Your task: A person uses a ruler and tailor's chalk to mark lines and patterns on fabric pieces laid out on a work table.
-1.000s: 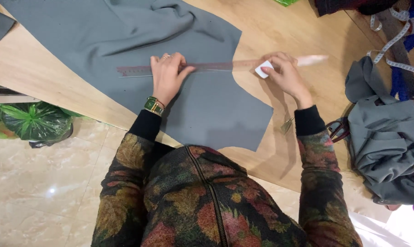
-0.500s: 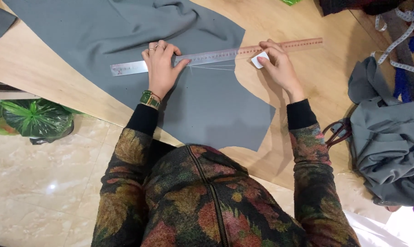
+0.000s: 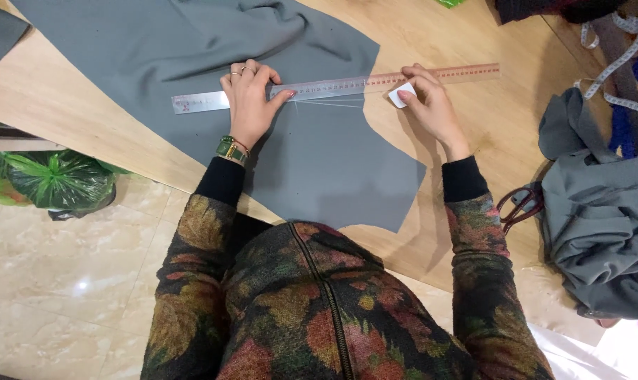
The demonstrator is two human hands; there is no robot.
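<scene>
A cut piece of grey fabric point(image 3: 319, 162) lies spread on the wooden table point(image 3: 474, 141). Across it rests a long clear ruler point(image 3: 347, 86), running left to right. My left hand point(image 3: 248, 102) presses flat on the ruler near its left half, a green watch on the wrist. My right hand point(image 3: 424, 102) sits against the ruler's lower edge farther right, pinching a small white piece of tailor's chalk point(image 3: 398, 95). Faint white chalk lines show on the fabric just below the ruler, between my hands.
A heap of grey cloth point(image 3: 601, 211) lies at the table's right, with scissors' red-brown handles point(image 3: 520, 204) poking out beside it. A white measuring tape point(image 3: 615, 63) trails at the top right. A green plastic bag point(image 3: 51, 179) sits on the tiled floor, left.
The ruler has shifted up and tilted slightly across the fabric, and both hands moved with it. My right hand, with the chalk, now rests at the ruler's lower edge.
</scene>
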